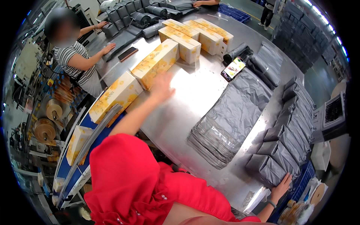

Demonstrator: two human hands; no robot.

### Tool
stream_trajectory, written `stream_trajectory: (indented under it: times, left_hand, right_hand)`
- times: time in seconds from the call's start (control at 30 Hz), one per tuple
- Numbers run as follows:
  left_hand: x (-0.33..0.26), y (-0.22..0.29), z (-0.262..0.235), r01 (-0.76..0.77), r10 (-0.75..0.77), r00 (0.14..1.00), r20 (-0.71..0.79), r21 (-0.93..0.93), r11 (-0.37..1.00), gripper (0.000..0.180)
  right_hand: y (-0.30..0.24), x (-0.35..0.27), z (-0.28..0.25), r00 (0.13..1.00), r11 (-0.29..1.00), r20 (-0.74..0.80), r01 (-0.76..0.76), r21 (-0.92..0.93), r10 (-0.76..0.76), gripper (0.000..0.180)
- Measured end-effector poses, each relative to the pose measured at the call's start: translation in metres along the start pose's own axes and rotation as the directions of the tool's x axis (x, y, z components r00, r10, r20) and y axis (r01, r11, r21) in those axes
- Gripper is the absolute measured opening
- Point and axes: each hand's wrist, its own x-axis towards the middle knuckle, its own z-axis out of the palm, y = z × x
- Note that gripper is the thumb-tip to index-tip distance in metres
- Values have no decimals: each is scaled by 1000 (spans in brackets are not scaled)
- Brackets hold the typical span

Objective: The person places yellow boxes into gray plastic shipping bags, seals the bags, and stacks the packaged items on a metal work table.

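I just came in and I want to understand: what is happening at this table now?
A person in a red top works at a metal table. The left hand reaches to a row of yellow boxes; the picture is blurred, so contact is unclear. The right hand rests on a packed grey bag. A stack of flat grey bags lies between them, with a phone beyond it. A co-worker in a striped shirt stands at the far left.

A long white carton (156,62) printed with yellow-orange flowers lies flat on the steel tabletop (195,101), set diagonally, second in a slanting line of like cartons. Its near end sits just beside the next carton (116,96). A packed grey bag (270,170) lies at the right edge, closing a row of similar bags.
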Motion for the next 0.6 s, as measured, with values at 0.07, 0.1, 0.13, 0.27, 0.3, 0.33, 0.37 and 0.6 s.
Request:
stream_trajectory:
  times: [0.07,0.1,0.13,0.27,0.3,0.33,0.37,0.6]
  left_hand:
    - [33,-72,-11,138,-157,986,63,237,962,87]
    - [48,-97,-14,173,-203,977,62,324,930,94]
    - [63,-108,-11,229,-286,944,163,297,927,97]
    - [83,-138,6,413,-447,832,329,170,895,106]
    - [88,-128,6,440,-440,820,366,89,894,104]
    - [86,-113,11,462,-440,829,345,20,887,101]
    - [82,-103,12,543,-467,790,397,-98,834,103]
    - [-49,48,-27,603,352,792,499,-726,-329,86]
  right_hand:
    - [-22,-3,-3,995,983,-45,-96,-155,90,93]
    - [-50,-6,-27,994,994,8,-105,23,105,83]
    - [-77,-6,-46,997,978,-33,-54,201,62,80]
    - [-180,0,-85,981,767,-174,180,616,-90,66]
    - [-205,-2,-88,982,703,-155,187,686,-110,65]
    - [-225,-4,-89,982,634,-129,188,750,-138,64]
    - [-243,-5,-86,980,606,-124,193,772,-154,62]
    - [-339,-1,-62,988,-269,69,-104,958,-136,49]
